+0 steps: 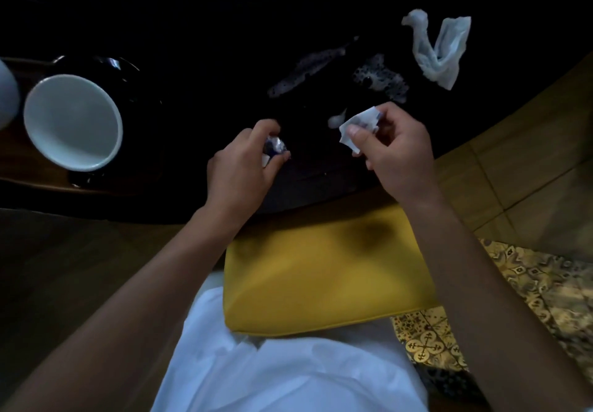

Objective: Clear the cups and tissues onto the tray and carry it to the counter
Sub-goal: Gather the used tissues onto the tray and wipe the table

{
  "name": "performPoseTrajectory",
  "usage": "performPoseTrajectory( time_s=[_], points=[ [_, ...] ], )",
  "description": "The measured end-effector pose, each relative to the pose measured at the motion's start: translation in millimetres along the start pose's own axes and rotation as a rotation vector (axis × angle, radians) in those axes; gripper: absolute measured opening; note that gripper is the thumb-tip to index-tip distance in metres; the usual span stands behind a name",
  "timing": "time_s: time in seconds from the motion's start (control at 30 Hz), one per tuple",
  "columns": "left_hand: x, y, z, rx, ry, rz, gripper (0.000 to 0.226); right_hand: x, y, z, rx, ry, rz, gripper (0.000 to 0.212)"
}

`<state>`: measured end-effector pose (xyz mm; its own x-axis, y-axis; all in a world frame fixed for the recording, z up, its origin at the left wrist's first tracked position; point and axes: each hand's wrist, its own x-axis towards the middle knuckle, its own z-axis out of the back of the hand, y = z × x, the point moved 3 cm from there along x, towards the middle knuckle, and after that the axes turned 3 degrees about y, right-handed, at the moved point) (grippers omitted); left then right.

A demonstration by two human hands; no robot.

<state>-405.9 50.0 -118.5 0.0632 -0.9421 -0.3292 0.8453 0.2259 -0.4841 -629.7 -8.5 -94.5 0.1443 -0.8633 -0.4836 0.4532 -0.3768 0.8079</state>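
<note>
- Head view, looking down: a person in a white top is standing over a dark counter, both bare arms reaching in from the bottom of the picture.
- The left hand, just left of centre, is closing its fingers around a small crumpled scrap, white with a bluish part.
- The right hand, just right of centre, is pinching a white tissue piece between thumb and fingers, lifting it clear of the dark surface.
- At about one o'clock from the hands, a larger twisted white tissue is lying on the counter, well apart from both hands and not being touched.
- Between that tissue and the hands, pale foamy smears are showing on the surface; what they are is unclear.
- At about nine o'clock, at the left edge, a white cup is sitting tilted on a wooden tray, with a dark glossy object behind it that is too dim to name.
- A yellow seat cushion is showing below the counter edge, over patterned floor tiles.
- Judged from this, the tissue-gathering step is under way: both hands are full of small scraps.
- The next move is probably calling for carrying these scraps left to the tray, then reaching back toward one o'clock for the large tissue.
</note>
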Motion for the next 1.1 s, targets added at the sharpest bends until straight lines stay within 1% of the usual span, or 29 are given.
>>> performPoseTrajectory(
  time_s=[0.07,0.13,0.23,0.37,0.47,0.53,0.63,0.77,0.87,0.93,1.0,1.1],
  points=[
    [-0.5,-1.4,-2.6,-0.027,-0.009,-0.009,0.025,0.4,-0.4,6.9,-0.014,-0.015,-0.005,0.021],
    [-1.4,-1.3,-5.4,-0.044,-0.009,-0.017,0.019,-0.7,-1.5,13.8,-0.044,-0.034,0.001,0.024],
    [-0.4,1.2,-6.5,-0.062,-0.016,-0.031,0.017,0.0,-3.2,28.2,-0.119,-0.142,0.028,0.033],
    [0.7,4.7,-7.1,-0.081,-0.004,-0.049,0.016,10.1,-0.3,56.0,-0.26,-0.326,0.101,0.026],
    [-0.9,5.6,-3.5,-0.132,-0.004,-0.046,0.012,21.0,-0.3,75.1,-0.31,-0.389,0.13,0.031],
    [-3.7,4.1,2.8,-0.204,-0.016,-0.042,0.014,29.2,-3.6,83.8,-0.382,-0.395,0.146,0.035],
    [-7.6,-2.1,12.3,-0.265,-0.02,-0.023,0.023,42.4,-16.6,88.9,-0.522,-0.359,0.131,0.037],
    [-4.6,-12.1,19.6,-0.31,-0.025,-0.053,0.025,55.0,-29.7,87.6,-0.586,-0.361,0.127,0.026],
    [1.1,-14.0,17.6,-0.342,0.033,-0.049,0.028,59.1,-26.8,85.9,-0.556,-0.414,0.139,0.02],
    [2.8,-13.9,12.8,-0.331,0.082,-0.02,0.026,63.9,-26.2,87.2,-0.552,-0.436,0.129,0.018],
    [2.1,-13.3,7.2,-0.277,0.087,-0.026,0.024,69.6,-26.6,89.4,-0.548,-0.428,0.115,0.018],
    [-2.0,-15.3,1.8,-0.18,0.072,-0.07,0.037,70.8,-26.6,92.2,-0.516,-0.406,0.097,0.017]
  ],
)
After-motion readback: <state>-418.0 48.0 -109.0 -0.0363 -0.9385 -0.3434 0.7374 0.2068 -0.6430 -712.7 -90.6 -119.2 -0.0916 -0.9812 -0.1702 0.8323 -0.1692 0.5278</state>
